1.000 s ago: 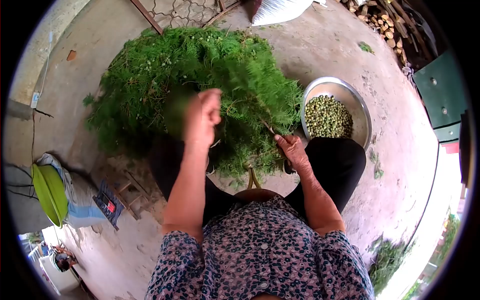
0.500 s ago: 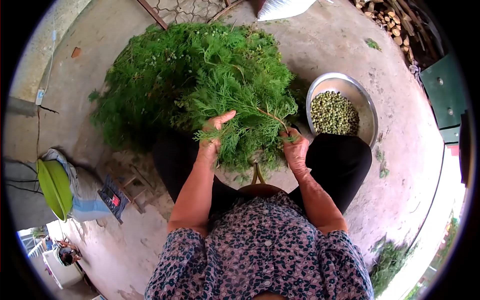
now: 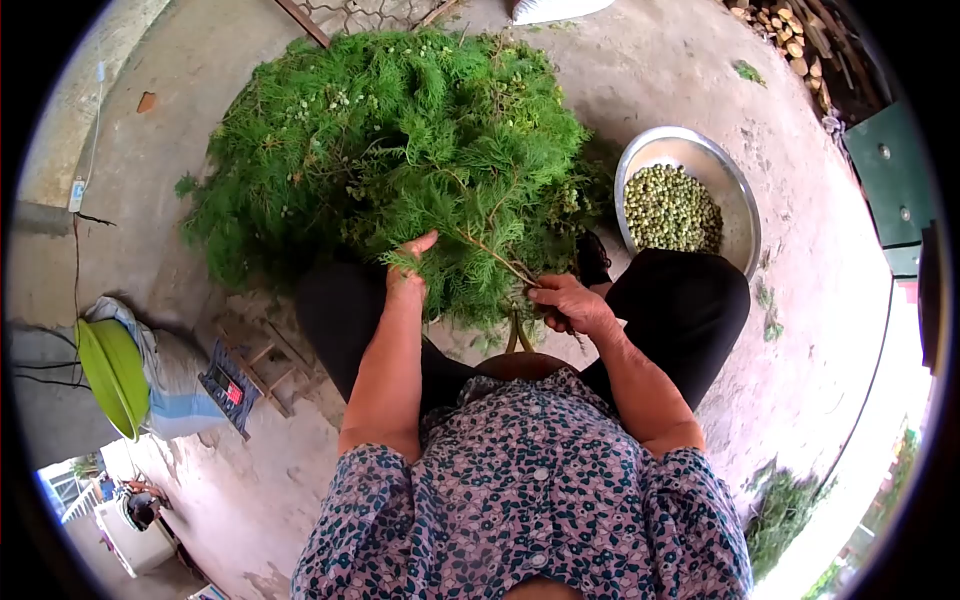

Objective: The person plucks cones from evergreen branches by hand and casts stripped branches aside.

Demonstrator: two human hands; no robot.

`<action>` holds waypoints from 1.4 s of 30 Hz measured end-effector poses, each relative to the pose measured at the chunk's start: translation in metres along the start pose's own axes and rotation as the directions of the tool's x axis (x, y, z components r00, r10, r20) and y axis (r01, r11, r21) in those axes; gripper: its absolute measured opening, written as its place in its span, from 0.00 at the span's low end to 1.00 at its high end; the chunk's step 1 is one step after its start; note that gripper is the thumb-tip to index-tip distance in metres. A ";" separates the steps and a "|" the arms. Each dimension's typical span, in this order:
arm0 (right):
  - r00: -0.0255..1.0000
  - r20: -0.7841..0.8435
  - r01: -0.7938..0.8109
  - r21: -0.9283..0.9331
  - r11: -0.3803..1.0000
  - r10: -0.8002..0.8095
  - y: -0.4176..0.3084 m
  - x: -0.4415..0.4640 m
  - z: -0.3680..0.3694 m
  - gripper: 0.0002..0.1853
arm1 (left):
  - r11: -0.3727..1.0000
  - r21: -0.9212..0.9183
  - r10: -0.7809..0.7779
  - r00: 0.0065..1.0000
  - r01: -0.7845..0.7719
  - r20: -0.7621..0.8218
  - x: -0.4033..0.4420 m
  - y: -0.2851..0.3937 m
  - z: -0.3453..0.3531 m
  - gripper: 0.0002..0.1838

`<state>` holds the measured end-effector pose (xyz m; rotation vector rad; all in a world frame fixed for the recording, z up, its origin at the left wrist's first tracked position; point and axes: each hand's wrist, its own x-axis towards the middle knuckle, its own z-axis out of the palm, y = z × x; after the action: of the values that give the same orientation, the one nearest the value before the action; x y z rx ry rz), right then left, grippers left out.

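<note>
Right hand (image 3: 576,304) grips branch (image 3: 492,253); left hand (image 3: 406,277) among sprigs (image 3: 468,288), grip unclear. Berries (image 3: 672,210) part-fill bowl (image 3: 738,210), two o'clock; heap (image 3: 330,140), twelve o'clock, still berried.

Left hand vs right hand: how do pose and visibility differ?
Grip: the right hand is curled around the stem end of a branch; the left hand has one digit stretched out, and whether it grips anything is hidden.
Visibility: leafy sprays partly cover the left hand; the right hand is mostly clear of them.
Position: the left hand sits slightly higher in the picture than the right hand.
Shared: both are bare.
</note>
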<state>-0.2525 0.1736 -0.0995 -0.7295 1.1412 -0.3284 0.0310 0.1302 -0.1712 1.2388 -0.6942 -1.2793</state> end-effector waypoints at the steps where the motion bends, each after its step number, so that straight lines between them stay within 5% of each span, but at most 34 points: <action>1: 1.000 0.001 -0.002 0.002 1.000 0.002 0.002 0.000 0.000 0.13 | 1.000 -0.030 -0.005 0.998 0.003 -0.065 0.000 -0.007 -0.003 0.26; 5: 0.969 -0.143 0.183 -0.133 0.974 -0.201 0.007 0.005 0.001 0.09 | 0.978 -0.207 -0.056 0.972 0.007 -0.229 -0.004 -0.027 -0.010 0.24; 7: 0.703 -0.238 0.497 -0.510 0.702 -0.671 0.016 0.011 0.003 0.09 | 0.937 -0.349 -0.116 0.966 0.028 -0.233 -0.009 -0.022 -0.004 0.22; 10: 0.671 -0.321 0.480 -0.500 0.721 -0.669 0.005 -0.003 0.010 0.09 | 0.738 -0.672 -0.243 0.953 0.060 -0.181 -0.015 -0.003 0.012 0.15; 17: 0.505 -0.377 0.481 -0.624 0.616 -0.776 -0.024 -0.025 0.000 0.11 | 0.811 -0.567 -0.350 0.896 0.145 -0.273 -0.011 0.048 0.048 0.13; 19: 0.389 -0.433 0.618 -0.532 0.579 -0.813 -0.026 -0.026 -0.007 0.12 | 0.773 -0.613 -0.358 0.910 0.162 -0.210 -0.002 0.049 0.045 0.09; 27: 0.250 -0.623 0.706 -0.407 0.580 -0.741 -0.083 -0.075 -0.039 0.12 | 0.827 -0.538 -0.179 0.984 0.162 0.020 0.005 0.118 0.071 0.05; 31: 0.147 -0.685 0.779 -0.365 0.510 -0.714 -0.104 -0.102 -0.071 0.09 | 0.929 -0.357 -0.086 0.994 0.103 0.063 0.023 0.146 0.060 0.09; 35: 0.277 -0.764 0.789 -0.166 0.592 -0.583 -0.104 -0.140 -0.091 0.08 | 0.968 -0.219 -0.128 0.992 0.122 -0.016 0.039 0.152 0.051 0.11; 42: 0.155 -0.882 0.784 -0.164 0.599 -0.445 -0.054 -0.155 -0.114 0.11 | 0.942 -0.193 -0.283 0.959 0.276 -0.012 0.055 0.132 0.064 0.09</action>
<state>-0.4117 0.1842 0.0211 -0.6938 1.6154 -1.8243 0.0266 0.0391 -0.0443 1.2308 -0.3645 -1.5126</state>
